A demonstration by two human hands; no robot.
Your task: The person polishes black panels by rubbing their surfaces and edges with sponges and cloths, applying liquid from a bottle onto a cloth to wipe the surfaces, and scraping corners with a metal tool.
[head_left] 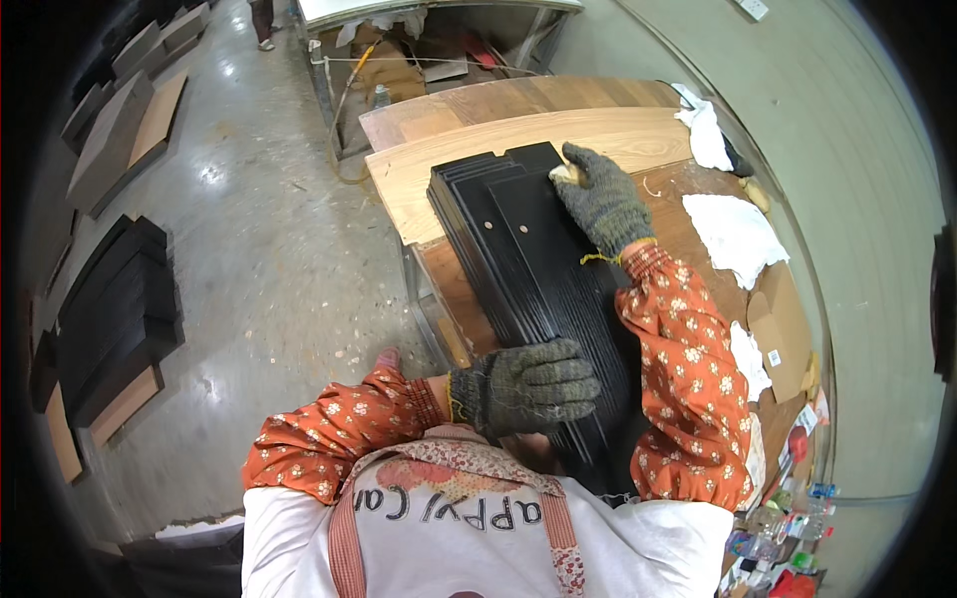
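A stack of long black panels [558,279] with fine grooves lies in front of me, slanting from the far left toward my body. Two small round pale spots show on the upper panel. My left hand [533,387], in a dark grey knitted glove, lies across the near part of the stack with its fingers stretched out together. At the far right end, my right hand [603,204] wears a matching glove and is closed on a small pale piece [568,174] against the top panel. What that piece is I cannot make out.
Wood-coloured boards [528,135] lie under and beyond the stack. White cloths [736,237] and a brown cardboard piece [780,329] are along the right, with plastic bottles [788,523] nearer. More black panels [118,309] are piled on the left floor; a person stands far off.
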